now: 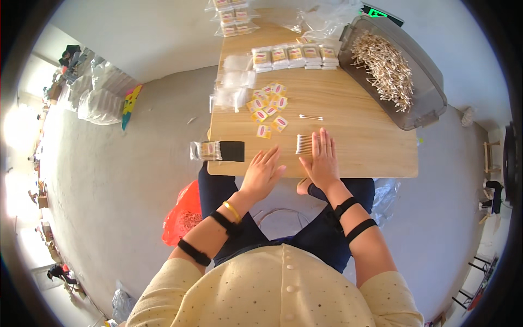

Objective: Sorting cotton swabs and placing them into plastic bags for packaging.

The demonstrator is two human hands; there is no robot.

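A packed bag of swabs (217,151) overhangs the table (370,147) edge. Your left hand (262,173) lies flat, empty, fingers spread. Your right hand (322,159) rests flat, fingertips touching a loose swab bundle (304,144); a grey bin (393,71) sits farther right.

The right hand (322,161) lies flat on the wooden table (359,131), fingertips touching a small row of cotton swabs (304,145). The left hand (262,173) rests open beside it, near 1 loose swab (310,117) and scattered yellow labels (269,109) beyond.
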